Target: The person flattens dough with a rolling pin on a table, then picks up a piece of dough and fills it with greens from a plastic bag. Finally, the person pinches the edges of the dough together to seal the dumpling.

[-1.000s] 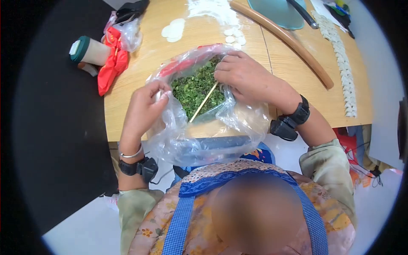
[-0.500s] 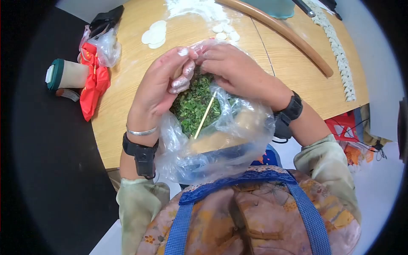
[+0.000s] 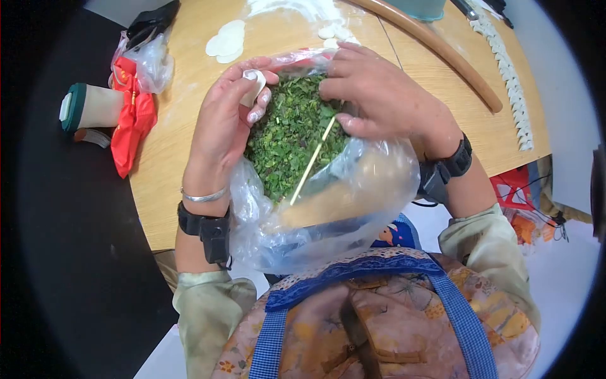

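My left hand (image 3: 222, 114) is closed on a small white dough wrapper (image 3: 254, 87), curved between thumb and fingers, with flour on the fingertips. Chopped green filling (image 3: 287, 136) lies in a container lined with a clear plastic bag (image 3: 252, 234). A thin pale chopstick (image 3: 310, 164) slants across the filling. Over the filling's right side is my right hand (image 3: 369, 91), its fingers bent and the thumb apart from them. The thumb is at the chopstick's upper end; no firm grip shows.
Flat dough rounds (image 3: 226, 42) and loose flour (image 3: 297, 9) lie on the wooden table (image 3: 164, 189). A long curved wooden rod (image 3: 442, 47) rests at right beside a row of shaped dough pieces (image 3: 505, 79). A red bag (image 3: 131, 126) and a green-lidded cup (image 3: 98, 107) are at left.
My hands have moved apart, showing more filling. My right hand has left the wrapper and come down by the chopstick's upper end. The wrapper stays in my left hand.
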Motion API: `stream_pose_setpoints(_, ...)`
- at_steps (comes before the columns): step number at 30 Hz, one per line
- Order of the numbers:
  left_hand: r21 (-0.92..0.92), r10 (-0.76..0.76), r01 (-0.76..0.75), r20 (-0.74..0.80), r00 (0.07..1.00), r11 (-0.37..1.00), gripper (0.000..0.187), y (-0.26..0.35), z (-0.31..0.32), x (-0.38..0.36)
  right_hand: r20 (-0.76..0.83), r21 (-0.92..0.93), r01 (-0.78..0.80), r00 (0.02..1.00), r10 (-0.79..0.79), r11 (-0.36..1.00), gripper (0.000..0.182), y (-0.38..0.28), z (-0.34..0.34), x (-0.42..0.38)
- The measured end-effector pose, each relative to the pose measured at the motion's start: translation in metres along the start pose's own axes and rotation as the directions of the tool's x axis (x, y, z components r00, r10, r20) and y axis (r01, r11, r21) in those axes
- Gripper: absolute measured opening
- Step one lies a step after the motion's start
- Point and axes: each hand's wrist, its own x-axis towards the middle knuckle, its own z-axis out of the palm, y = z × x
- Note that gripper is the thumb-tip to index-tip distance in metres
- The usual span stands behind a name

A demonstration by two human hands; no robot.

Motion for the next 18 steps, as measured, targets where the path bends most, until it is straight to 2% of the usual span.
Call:
stream_pose_setpoints(1, 0.024, 0.031, -0.031, -0.035, 0.999, 0.999, 0.029, 0.000, 0.002, 0.001, 0.047, -0.116, 0.006, 0.999, -0.001, 0.993, 0.025, 0.001, 0.000, -0.002)
stream_pose_setpoints(4, 0.030, 0.047, -0.045, -0.049, 0.998, 0.999, 0.029, -0.004, 0.002, 0.003, 0.073, -0.219, -0.069, 0.994, 0.087, 0.973, 0.027, 0.000, -0.004, -0.003)
stream_pose_setpoints(6, 0.077, 0.054, -0.051, -0.040, 0.998, 0.996, 0.032, -0.001, 0.005, 0.001, 0.086, -0.190, -0.085, 0.991, 0.103, 0.978, 0.029, -0.003, -0.005, -0.002)
stream_pose_setpoints(8, 0.016, 0.057, -0.056, -0.062, 0.996, 0.998, 0.033, 0.003, 0.012, -0.003, 0.102, -0.165, -0.107, 0.987, 0.125, 0.980, 0.030, -0.006, -0.009, -0.002)
stream_pose_setpoints(10, -0.003, 0.072, -0.072, 0.011, 0.997, 0.997, 0.038, 0.012, 0.017, -0.008, -0.072, -0.090, -0.013, 0.997, 0.007, 0.996, 0.031, -0.014, -0.016, 0.002)
stream_pose_setpoints(11, -0.067, 0.054, -0.051, 0.045, 0.998, 0.996, 0.040, 0.015, 0.019, -0.013, -0.187, -0.102, 0.010, 0.982, -0.029, 0.995, 0.026, -0.019, -0.017, 0.003)
stream_pose_setpoints(12, -0.130, 0.035, -0.024, 0.078, 0.996, 0.991, 0.043, 0.018, 0.024, -0.016, -0.187, -0.104, 0.010, 0.982, -0.029, 0.995, 0.026, -0.023, -0.017, 0.005)
stream_pose_setpoints(13, -0.131, 0.034, -0.023, 0.077, 0.996, 0.991, 0.043, 0.018, 0.026, -0.017, -0.255, 0.027, 0.008, 0.967, -0.001, 1.000, 0.028, -0.027, -0.016, 0.007)
stream_pose_setpoints(14, -0.180, 0.011, 0.015, 0.139, 0.990, 0.984, 0.044, 0.016, 0.027, -0.018, -0.318, 0.161, 0.013, 0.947, 0.039, 0.987, 0.030, -0.031, -0.013, 0.008)
stream_pose_setpoints(15, -0.224, -0.011, 0.058, 0.204, 0.979, 0.973, 0.046, 0.015, 0.028, -0.019, -0.320, 0.166, 0.008, 0.946, 0.047, 0.986, 0.030, -0.034, -0.011, 0.009)
stream_pose_setpoints(18, -0.190, -0.030, 0.075, 0.229, 0.973, 0.979, 0.045, 0.012, 0.037, -0.023, -0.343, 0.181, -0.046, 0.933, 0.106, 0.982, 0.034, -0.039, -0.002, 0.012)
